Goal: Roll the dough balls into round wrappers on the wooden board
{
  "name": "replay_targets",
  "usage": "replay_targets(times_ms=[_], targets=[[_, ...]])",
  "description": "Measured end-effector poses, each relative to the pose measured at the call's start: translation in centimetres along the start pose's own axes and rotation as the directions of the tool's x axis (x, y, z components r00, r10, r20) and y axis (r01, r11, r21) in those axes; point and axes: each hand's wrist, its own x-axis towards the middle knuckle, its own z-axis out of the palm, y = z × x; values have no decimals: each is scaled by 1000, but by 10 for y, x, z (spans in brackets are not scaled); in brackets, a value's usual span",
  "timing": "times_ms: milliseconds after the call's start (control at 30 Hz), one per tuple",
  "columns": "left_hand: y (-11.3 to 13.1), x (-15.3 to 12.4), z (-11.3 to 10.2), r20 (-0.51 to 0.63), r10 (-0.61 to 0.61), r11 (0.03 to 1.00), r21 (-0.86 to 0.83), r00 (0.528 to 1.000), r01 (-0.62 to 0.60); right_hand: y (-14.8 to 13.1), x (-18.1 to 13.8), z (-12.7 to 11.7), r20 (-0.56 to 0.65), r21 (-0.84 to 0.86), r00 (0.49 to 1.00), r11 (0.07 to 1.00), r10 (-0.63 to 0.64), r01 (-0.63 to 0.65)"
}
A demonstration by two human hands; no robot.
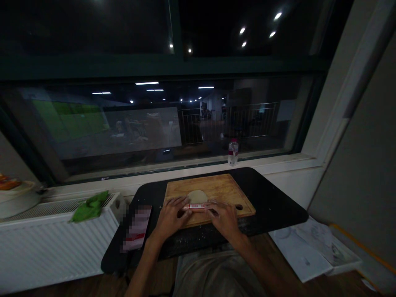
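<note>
A round, flat piece of pale dough (198, 196) lies on a wooden cutting board (216, 183). Across its near edge is a short red-and-white printed stick (196, 206) that looks like a marker pen. My left hand (173, 213) is on the stick's left end and my right hand (223, 216) on its right end, both with fingers bent around it. The stick's two ends are hidden under the fingers, and its printing is too small to read.
The board rests on a black table (269, 198) dusted with white flecks. A pixelated phone-like rectangle (138, 227) lies at left. A water bottle (233, 152) stands on the windowsill. A green cloth (91, 206) hangs over the radiator (62, 241). White boxes (309, 247) lie at right.
</note>
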Motion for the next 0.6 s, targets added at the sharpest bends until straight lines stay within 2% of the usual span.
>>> replay_targets(times_ms=[200,333,400,600], targets=[[1,6,7,18,-36,993,109,999,33,10,19,-6,119,-112,993,994,4,10],[2,13,8,7,-75,978,193,997,72,18,35,-6,184,-149,977,979,-112,140],[2,14,7,17,-65,978,197,998,60,23,41,-5,185,-144,970,972,-157,185],[-2,15,1,62,-12,986,170,998,2,31,53,-3,275,-148,947,966,-167,213]])
